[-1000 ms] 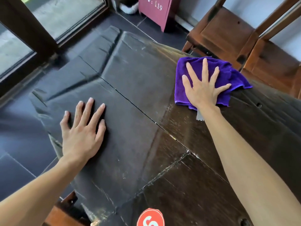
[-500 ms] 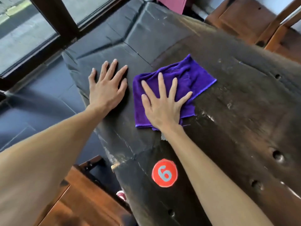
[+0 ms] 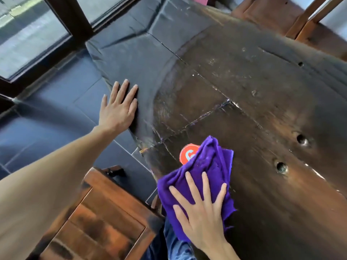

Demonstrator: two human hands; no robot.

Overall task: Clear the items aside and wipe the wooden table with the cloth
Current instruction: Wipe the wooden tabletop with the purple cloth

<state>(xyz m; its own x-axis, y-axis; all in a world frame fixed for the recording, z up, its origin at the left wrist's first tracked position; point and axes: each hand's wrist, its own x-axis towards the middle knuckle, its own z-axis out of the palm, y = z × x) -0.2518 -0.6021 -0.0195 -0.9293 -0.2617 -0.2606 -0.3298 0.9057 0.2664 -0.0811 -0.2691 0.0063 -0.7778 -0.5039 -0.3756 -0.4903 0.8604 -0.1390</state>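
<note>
— Where is the purple cloth [image 3: 204, 171]?
— At the near edge of the dark wooden worktop [image 3: 262, 113], bunched, half covering a red round sticker [image 3: 185, 153].
— And the hands?
— The right hand [image 3: 201, 212] lies flat on the cloth, fingers spread. The left hand [image 3: 118, 107] rests flat, fingers apart, at the worktop's left edge, holding nothing.

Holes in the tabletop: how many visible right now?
3. One hole sits near the far right edge, a second hole is mid-right, and the third hole lies just below it, nearer the cloth. The cloth or the hands may hide more.
</note>
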